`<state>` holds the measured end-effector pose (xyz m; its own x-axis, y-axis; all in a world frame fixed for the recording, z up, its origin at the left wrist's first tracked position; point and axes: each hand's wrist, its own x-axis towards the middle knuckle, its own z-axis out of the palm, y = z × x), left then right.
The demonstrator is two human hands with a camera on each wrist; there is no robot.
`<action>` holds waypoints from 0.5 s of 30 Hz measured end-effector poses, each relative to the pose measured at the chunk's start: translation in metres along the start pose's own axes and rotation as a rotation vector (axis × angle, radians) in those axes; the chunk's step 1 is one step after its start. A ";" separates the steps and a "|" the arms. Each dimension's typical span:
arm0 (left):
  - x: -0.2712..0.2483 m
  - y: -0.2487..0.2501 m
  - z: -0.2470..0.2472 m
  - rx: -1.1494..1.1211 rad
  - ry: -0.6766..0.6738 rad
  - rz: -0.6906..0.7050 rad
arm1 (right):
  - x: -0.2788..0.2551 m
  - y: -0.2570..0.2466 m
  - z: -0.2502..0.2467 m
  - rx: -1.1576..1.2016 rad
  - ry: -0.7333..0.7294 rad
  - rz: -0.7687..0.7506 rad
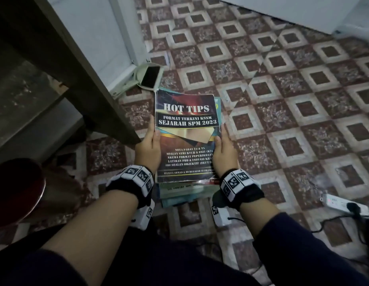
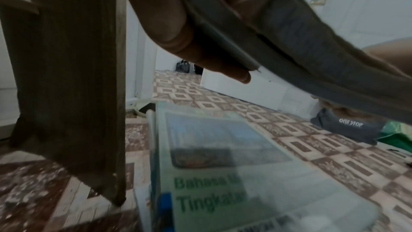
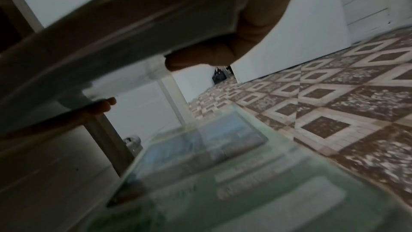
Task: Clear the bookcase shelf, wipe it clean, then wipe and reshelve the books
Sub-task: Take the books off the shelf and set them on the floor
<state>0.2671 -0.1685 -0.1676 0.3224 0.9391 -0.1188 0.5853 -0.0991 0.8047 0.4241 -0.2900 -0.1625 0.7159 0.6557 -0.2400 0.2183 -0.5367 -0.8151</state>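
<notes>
A dark book titled "HOT TIPS" (image 1: 185, 133) is held flat above a pile of books (image 1: 179, 195) on the tiled floor. My left hand (image 1: 149, 148) grips its left edge, thumb on the cover, fingers underneath. My right hand (image 1: 224, 150) grips its right edge the same way. In the left wrist view the held book (image 2: 301, 45) shows from below over a green-and-blue book (image 2: 223, 174) on top of the pile. The right wrist view shows the held book's underside (image 3: 111, 38) and the pile (image 3: 223, 174). The bookcase side panel (image 1: 80, 65) stands to the left.
A phone on a pale stand (image 1: 149, 77) lies on the floor just beyond the pile. A power strip with a cable (image 1: 344, 205) sits at the right. A dark bag (image 2: 347, 126) lies farther right. A dark red stool (image 1: 16, 188) is at the lower left.
</notes>
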 end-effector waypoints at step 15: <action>-0.002 -0.049 0.039 0.341 -0.183 -0.223 | 0.029 0.071 0.052 -0.477 -0.132 0.032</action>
<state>0.2665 -0.1783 -0.2293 0.2690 0.8791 -0.3935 0.8573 -0.0324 0.5138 0.4258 -0.2821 -0.2547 0.6436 0.6801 -0.3511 0.4988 -0.7206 -0.4817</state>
